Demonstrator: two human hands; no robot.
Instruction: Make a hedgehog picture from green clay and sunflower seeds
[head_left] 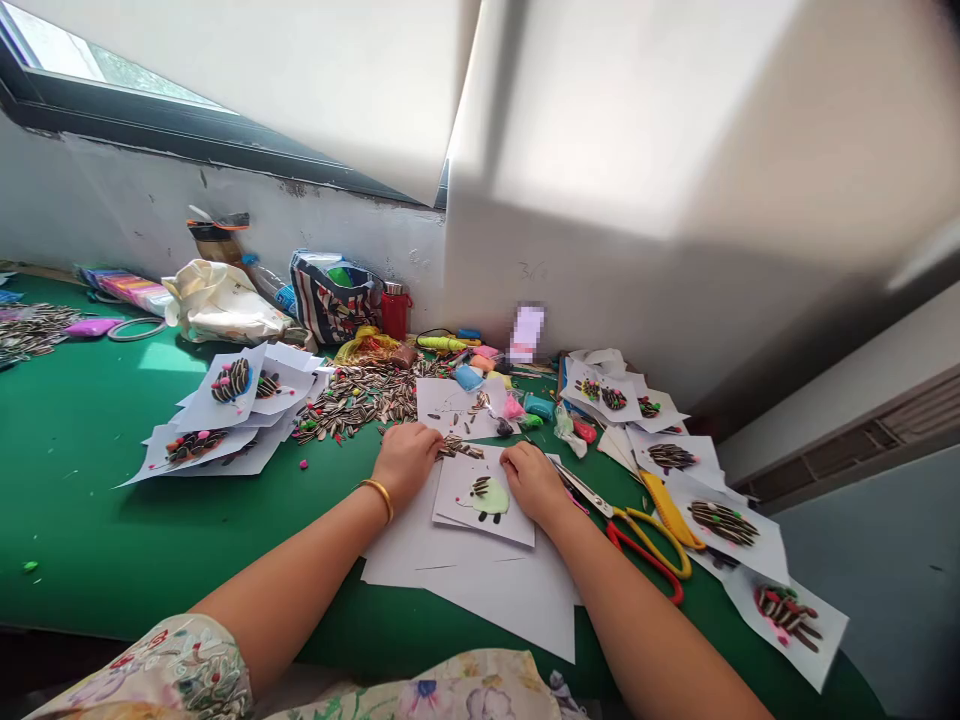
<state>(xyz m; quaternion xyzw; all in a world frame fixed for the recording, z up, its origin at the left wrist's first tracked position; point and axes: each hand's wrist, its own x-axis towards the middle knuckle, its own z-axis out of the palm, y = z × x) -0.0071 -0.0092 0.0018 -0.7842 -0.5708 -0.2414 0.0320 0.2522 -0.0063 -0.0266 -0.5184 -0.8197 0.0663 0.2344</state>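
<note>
A small white paper card (465, 490) lies on larger white sheets (480, 590) before me. It carries a pale green clay hedgehog shape (491, 497) with a few striped sunflower seeds on its back and dark feet below. My left hand (405, 462) has its fingers drawn together at a little heap of sunflower seeds (461, 449) just above the card; what is between the fingertips is too small to make out. At the card's upper right edge, my right hand (534, 480) rests with curled fingers, its fingertips on the paper.
Scissors (637, 530) with red and yellow handles lie right of my right hand. Finished hedgehog cards (739, 525) line the right side, more cards (217, 415) the left. Loose sunflower seeds (367, 395), coloured clay packets (514, 405) and a red bottle (395, 310) stand farther back.
</note>
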